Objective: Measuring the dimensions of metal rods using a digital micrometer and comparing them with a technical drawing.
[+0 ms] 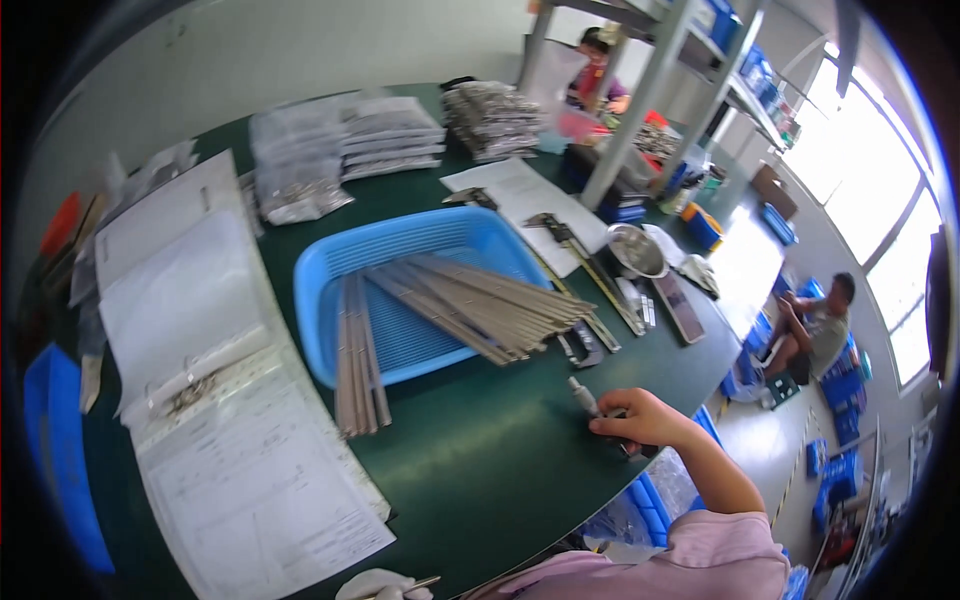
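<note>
Right beneath right hand (640,418): small tool (585,397).

Likely a factory workshop: green workbench (480,460), metal rods in a blue tray (330,270), calipers (585,265), parts shelving (740,70).

A bare stretch of green table (500,450) was left open between the blue tray (330,270) and the near edge, and passage there was unobstructed up to the right hand (640,418), which rested at that edge. To the left, the way was blocked by an open binder (215,400). Metal rods (355,350) were laid over the tray's near rim onto the table. Behind the tray, room was taken by calipers (585,265), a steel bowl (635,250) and bagged parts (340,150).
</note>
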{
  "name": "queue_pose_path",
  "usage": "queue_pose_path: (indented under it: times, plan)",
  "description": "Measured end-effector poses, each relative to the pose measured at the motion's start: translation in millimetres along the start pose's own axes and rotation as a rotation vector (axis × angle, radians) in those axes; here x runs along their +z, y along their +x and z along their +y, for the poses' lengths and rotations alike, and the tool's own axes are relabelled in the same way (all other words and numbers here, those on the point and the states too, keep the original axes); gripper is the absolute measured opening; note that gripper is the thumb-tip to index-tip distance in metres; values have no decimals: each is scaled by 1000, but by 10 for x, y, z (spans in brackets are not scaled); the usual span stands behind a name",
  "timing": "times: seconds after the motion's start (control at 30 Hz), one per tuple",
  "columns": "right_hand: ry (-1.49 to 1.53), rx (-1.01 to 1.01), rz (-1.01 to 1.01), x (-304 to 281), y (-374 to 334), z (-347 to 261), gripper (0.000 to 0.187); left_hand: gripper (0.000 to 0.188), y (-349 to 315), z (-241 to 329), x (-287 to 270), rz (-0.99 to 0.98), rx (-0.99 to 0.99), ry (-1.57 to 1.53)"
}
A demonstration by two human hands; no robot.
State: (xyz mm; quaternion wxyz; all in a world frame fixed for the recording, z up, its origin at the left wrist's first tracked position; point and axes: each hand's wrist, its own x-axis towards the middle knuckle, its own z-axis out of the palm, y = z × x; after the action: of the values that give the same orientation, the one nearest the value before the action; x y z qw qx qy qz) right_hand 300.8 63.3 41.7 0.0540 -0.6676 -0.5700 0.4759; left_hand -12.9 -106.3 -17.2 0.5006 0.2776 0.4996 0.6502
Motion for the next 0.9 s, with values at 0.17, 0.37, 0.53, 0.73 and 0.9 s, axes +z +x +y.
queue_pose_path:
  times: [0.17, 0.37, 0.53, 0.73, 0.9]
  plan:
    - [128, -12, 244, -342, -135, 466, 28, 19, 74, -1, 147, -77, 85, 103]
    - [100, 2, 537, -706, 169, 617, 29, 21, 64, 34, 141, -32, 26, 82]
    - [51, 40, 490, -774, 330, 507, 30, 20, 47, 82, 167, -6, 46, 115]
    - [36, 41, 512, -883, 389, 555, 32, 19, 32, 23, 227, -21, 61, 126]
    - [17, 21, 523, -907, 521, 514, 33, 17, 96, -13, 242, -19, 17, 40]
